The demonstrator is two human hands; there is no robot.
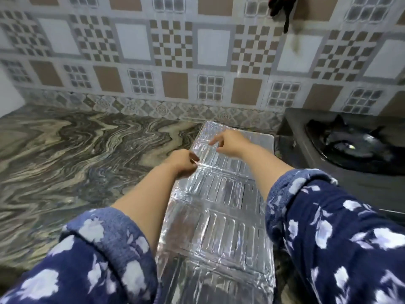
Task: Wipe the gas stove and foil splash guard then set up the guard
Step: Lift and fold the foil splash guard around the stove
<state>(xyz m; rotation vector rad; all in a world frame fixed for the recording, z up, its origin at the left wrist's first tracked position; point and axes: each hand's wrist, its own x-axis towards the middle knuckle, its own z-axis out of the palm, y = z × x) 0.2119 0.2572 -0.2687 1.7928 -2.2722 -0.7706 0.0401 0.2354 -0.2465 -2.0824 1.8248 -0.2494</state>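
The foil splash guard (221, 216), a ribbed silver panel with fold lines, lies flat on the marbled counter (76, 150), stretching from the wall towards me. My left hand (183, 162) pinches its left edge at a fold line. Over the far part of the foil, my right hand (228, 142) has its fingers on the sheet; whether it grips the foil is unclear. The gas stove (341, 154) stands to the right, with a black burner grate showing. No cloth is visible in either hand.
A patterned tile wall (175, 51) runs behind the counter. A dark cloth or glove (282, 9) hangs on the wall at the upper right. A white object (8, 93) stands at the far left edge. My blue floral sleeves fill the foreground.
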